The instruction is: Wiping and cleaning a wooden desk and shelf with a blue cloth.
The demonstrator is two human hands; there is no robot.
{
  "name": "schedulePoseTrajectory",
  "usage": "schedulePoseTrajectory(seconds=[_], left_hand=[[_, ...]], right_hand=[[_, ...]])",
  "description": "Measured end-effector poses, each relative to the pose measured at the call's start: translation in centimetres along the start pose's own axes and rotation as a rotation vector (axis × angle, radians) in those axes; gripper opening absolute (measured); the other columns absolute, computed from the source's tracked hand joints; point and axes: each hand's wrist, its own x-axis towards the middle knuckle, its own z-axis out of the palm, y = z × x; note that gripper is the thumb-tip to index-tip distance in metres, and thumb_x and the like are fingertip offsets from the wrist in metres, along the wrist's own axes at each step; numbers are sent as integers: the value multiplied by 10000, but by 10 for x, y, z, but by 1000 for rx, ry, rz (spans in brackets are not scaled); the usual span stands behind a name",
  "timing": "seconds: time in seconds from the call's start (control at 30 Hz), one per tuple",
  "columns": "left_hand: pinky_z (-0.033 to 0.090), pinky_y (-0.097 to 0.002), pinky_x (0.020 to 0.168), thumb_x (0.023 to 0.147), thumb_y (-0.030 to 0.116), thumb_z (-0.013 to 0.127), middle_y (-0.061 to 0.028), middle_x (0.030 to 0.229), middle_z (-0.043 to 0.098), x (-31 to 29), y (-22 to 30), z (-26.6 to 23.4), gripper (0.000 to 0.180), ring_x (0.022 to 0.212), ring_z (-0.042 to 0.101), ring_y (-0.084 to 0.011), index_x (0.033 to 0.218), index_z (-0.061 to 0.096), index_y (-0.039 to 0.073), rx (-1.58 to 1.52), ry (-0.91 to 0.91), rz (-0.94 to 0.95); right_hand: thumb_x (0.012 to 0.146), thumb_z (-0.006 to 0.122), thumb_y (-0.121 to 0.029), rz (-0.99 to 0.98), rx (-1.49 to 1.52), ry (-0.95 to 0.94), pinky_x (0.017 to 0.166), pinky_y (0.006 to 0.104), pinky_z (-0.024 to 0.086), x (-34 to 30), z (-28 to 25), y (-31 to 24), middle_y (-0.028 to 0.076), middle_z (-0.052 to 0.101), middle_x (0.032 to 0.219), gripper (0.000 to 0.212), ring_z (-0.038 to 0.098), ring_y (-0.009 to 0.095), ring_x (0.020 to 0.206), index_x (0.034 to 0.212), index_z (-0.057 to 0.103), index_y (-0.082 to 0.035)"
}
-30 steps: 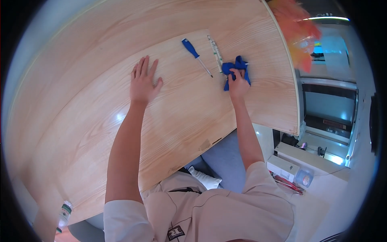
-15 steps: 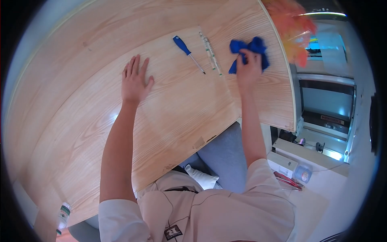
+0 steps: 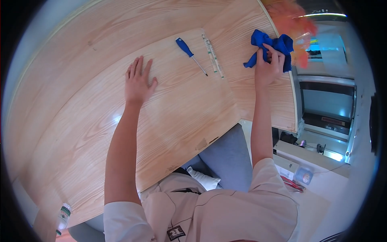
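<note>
A crumpled blue cloth point(image 3: 284, 42) lies under my right hand point(image 3: 269, 66), near the right edge of the wooden table point(image 3: 177, 105). The fingers of that hand are bent and pinch the cloth against the tabletop. My left hand point(image 3: 139, 82) rests flat on the table with its fingers spread and nothing in it. Between the two hands is a screwdriver point(image 3: 186, 49) with a blue handle, its tip toward me. Just right of it lie two slim sticks or wrapped straws point(image 3: 213, 56) with green marks.
Orange feathery stuff point(image 3: 290, 24) hangs beyond the table's right edge. A bottle point(image 3: 63, 218) stands at the lower left. On a white surface at the right are a clear round-topped container point(image 3: 303, 176) and red-handled tools point(image 3: 292, 184). A grey seat point(image 3: 225, 157) with a white cushion is below the table.
My right hand has slid the blue cloth to the right, closer to the table's edge. My left hand stays flat on the wood, and the view has shifted slightly.
</note>
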Motion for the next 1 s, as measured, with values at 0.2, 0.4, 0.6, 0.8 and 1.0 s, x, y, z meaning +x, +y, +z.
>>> schedulePoseTrajectory(seconds=[0.2,0.4,0.6,0.8,1.0], left_hand=[[216,-446,1123,838,364,520,-147,1480,318,5,7,1,601,1383,262,-296,1395,418,162,-19,-10,0],[194,-444,1134,840,366,513,-148,1487,304,6,12,2,605,1389,249,-290,1399,413,159,-36,-39,-7],[188,-441,1135,839,362,516,-158,1487,300,-2,2,2,609,1386,253,-296,1399,412,145,-29,-45,-14],[183,-447,1136,837,368,518,-167,1488,294,6,9,-3,621,1389,249,-300,1403,404,137,-80,-28,-7],[176,-449,1136,836,376,517,-171,1486,297,5,7,2,632,1388,250,-298,1406,397,132,-87,-33,-5]], right_hand=[[692,754,-111,-44,-41,-361,578,338,502,-79,36,24,22,599,800,198,621,206,686,866,696,-185],[694,757,-143,29,-84,-319,571,340,504,-47,44,21,9,627,799,198,636,203,680,873,697,-203],[690,756,-114,-27,-8,-145,591,323,499,40,16,-10,16,588,771,195,620,178,682,869,692,-160],[706,744,-128,-79,-78,-413,591,338,500,-33,28,7,17,584,776,195,617,195,687,887,683,-167],[707,748,-120,26,-135,-484,584,337,499,-50,62,10,30,607,801,214,628,195,687,907,692,-171]])
